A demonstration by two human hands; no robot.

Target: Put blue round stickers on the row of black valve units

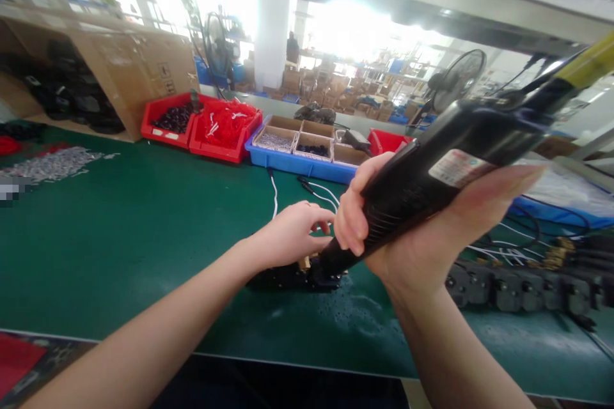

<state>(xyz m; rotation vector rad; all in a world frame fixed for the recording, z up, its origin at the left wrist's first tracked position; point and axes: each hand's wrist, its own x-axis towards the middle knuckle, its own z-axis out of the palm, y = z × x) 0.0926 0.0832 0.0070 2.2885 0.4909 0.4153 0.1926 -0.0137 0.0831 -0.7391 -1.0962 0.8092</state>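
My right hand (407, 236) is wrapped round a black electric screwdriver (446, 169), held at a slant with its tip down on a small black part (292, 276) lying on the green mat (119, 236). A yellow cable end sticks out of the tool's top at the upper right. My left hand (290, 235) rests on that black part, fingers curled, holding it in place just left of the tool's tip. White wires (319, 195) run across the mat behind my hands.
A row of black assembled parts (522, 284) lies to the right. Red bins (201, 121) and a blue tray (307, 150) of small cardboard boxes stand at the back. A cardboard box (129, 70) is at the far left, with silver bits (52, 163) below it.
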